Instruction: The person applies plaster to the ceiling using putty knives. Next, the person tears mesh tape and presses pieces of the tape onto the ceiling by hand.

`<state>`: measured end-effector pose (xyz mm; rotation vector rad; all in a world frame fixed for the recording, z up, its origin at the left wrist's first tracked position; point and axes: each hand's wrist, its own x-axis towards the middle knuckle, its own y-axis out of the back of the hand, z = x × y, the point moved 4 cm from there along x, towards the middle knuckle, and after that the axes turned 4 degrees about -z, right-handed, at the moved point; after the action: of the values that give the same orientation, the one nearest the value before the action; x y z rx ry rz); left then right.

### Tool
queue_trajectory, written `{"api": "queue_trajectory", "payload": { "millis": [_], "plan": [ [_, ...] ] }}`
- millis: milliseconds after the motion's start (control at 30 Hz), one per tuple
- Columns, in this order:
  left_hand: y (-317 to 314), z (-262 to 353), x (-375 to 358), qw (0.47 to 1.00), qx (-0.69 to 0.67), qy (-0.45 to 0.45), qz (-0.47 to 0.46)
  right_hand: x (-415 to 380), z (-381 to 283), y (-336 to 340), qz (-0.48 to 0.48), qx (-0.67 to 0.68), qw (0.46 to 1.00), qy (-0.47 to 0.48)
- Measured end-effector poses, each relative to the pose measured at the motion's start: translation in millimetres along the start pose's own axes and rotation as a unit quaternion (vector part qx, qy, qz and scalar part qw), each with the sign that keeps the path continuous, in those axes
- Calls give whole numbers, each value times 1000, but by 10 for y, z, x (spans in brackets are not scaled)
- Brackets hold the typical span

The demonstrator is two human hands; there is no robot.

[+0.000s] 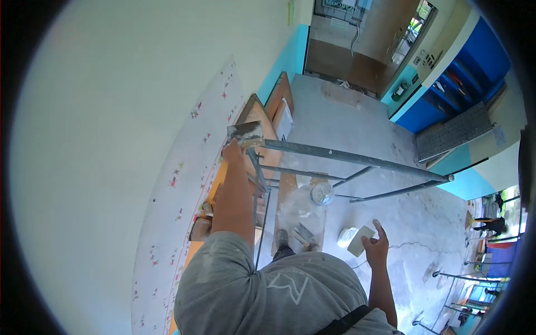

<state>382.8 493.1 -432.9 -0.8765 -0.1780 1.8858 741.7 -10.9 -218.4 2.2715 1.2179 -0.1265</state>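
Observation:
My left hand (233, 151) is closed on the handle of a wide metal trowel (244, 131), whose blade is smeared with pale paste. It is beside the wall and the top end of a grey metal scaffold frame (335, 154). Lower right, my right hand (377, 248) grips a pale flat rectangular plate (360, 240), with one finger stretched out. Behind the plate, a white round object (347, 237) shows in part. Below me, a bucket (322, 194) and a flat tool (305, 234) are on a dusty plank (287, 204).
A pale wall (134, 111) with a printed white band runs along the left. Wooden boards (279, 100) lean against it. Blue shelves (460, 81) and a perforated metal panel (455, 131) stand at the right. A person (491, 225) is far off at the right edge.

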Motion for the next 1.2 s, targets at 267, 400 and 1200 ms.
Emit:
{"api": "queue_trajectory", "payload": {
  "millis": [267,400,1200],
  "plan": [
    [-32,100,188,985,169,15,-32,67,18,-19,-5,2,1000,2],
    [-123,88,142,978,203,-30,-40,112,-138,-125,-21,-8,1000,22],
    [-554,-29,-3163,618,566,-352,-417,607,-1108,-851,-82,231,964,105]
  ]
}}
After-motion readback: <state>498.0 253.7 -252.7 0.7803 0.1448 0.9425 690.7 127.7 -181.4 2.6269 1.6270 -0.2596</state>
